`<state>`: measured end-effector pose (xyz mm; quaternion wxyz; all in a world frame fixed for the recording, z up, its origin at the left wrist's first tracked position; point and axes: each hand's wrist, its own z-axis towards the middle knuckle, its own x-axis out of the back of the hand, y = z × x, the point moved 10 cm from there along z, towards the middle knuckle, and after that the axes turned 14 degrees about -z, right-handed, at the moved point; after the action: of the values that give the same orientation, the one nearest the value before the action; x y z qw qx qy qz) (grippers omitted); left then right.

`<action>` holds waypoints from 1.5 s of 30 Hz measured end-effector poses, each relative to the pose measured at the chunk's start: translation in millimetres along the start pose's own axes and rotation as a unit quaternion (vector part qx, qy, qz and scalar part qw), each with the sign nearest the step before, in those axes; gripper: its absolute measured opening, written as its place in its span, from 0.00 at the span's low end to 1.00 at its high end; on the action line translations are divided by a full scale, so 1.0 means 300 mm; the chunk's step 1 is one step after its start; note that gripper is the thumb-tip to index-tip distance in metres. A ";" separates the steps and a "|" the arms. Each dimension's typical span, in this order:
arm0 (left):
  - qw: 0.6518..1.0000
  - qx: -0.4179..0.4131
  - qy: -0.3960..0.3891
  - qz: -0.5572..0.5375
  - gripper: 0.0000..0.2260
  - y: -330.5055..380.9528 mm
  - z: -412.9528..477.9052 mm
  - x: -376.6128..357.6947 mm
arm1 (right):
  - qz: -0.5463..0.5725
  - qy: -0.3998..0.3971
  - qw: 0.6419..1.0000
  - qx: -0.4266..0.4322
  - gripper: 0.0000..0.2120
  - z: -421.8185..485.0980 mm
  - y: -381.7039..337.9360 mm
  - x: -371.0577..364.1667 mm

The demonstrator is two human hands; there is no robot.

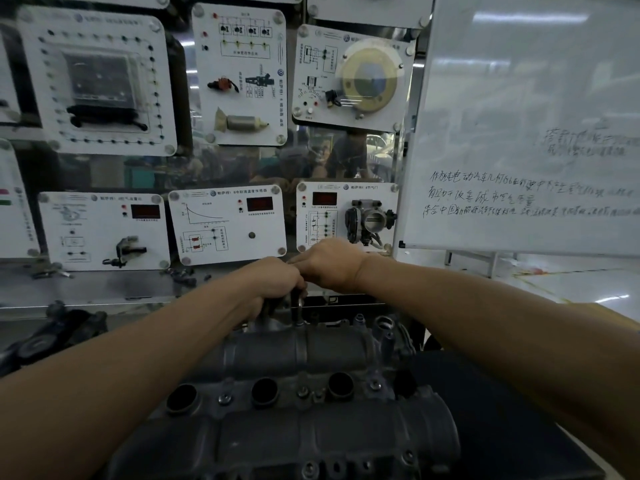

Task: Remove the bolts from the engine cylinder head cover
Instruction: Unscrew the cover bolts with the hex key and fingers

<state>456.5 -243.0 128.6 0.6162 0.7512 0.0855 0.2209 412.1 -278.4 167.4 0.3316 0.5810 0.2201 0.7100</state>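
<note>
The grey metal cylinder head cover [301,351] fills the lower middle of the head view, with three round plug wells and several bolts [302,393] along its middle. At its far edge stands an upright metal socket tool [295,308]. My left hand [270,282] is curled round the top of that tool. My right hand [329,263] sits just right of it with fingers curled onto the same tool head. The tool's tip and the bolt under it are hidden by the cover's far rim.
Behind the engine stands a display wall of white training panels [228,223] with sensors and a throttle body [370,220]. A whiteboard [526,133] with writing leans at right. Dark engine parts [52,334] lie on the bench at left. Small loose pieces [183,275] rest on the shelf.
</note>
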 end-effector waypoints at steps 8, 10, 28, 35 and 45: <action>0.989 -0.137 0.053 0.019 0.06 0.201 -0.028 0.037 | -0.023 -0.013 0.996 -0.084 0.11 0.014 0.156 0.128; 0.968 -0.224 0.037 0.105 0.11 0.301 -0.047 0.033 | -0.028 -0.032 0.992 -0.115 0.10 -0.025 0.218 0.197; 0.748 -0.430 -0.209 0.460 0.11 0.218 -0.148 -0.392 | 0.287 -0.097 0.826 -0.476 0.07 -0.601 -0.197 0.219; 0.768 -0.419 -0.212 0.436 0.14 0.201 -0.146 -0.358 | 0.295 -0.067 0.805 -0.511 0.16 -0.548 -0.265 0.227; 0.719 -0.425 -0.206 0.510 0.16 0.197 -0.161 -0.401 | 0.297 -0.056 0.814 -0.497 0.17 -0.502 -0.272 0.220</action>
<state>320.0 -261.7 165.4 0.6668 0.3674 -0.5427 0.3548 276.6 -163.7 120.8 0.3599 0.4133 -0.3648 0.7527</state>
